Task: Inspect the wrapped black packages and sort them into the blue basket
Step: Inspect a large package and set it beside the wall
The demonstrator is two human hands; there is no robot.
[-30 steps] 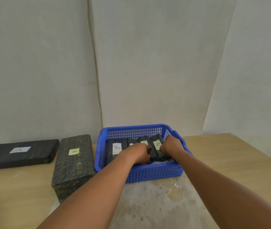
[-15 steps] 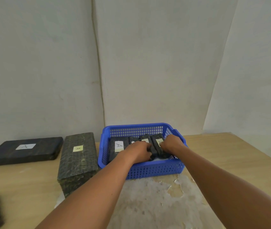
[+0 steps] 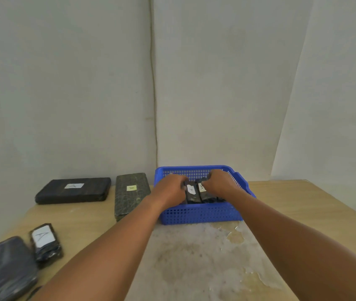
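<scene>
Both hands now further into the blue basket [image 3: 201,215], shifting packs. Left hand [image 3: 170,191] and right hand [image 3: 221,184] each curl round a small black package [image 3: 191,192], standing them side by side. Sorting continues; four packages wait outside.

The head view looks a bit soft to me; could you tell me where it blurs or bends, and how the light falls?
Head view: even, soft light with no glare; the left hand and right hand in the blue basket are slightly motion-blurred; the labels on the two small packages between them smear; wide-angle bending stretches the forearms and the large dark package at the lower left edge.
</scene>
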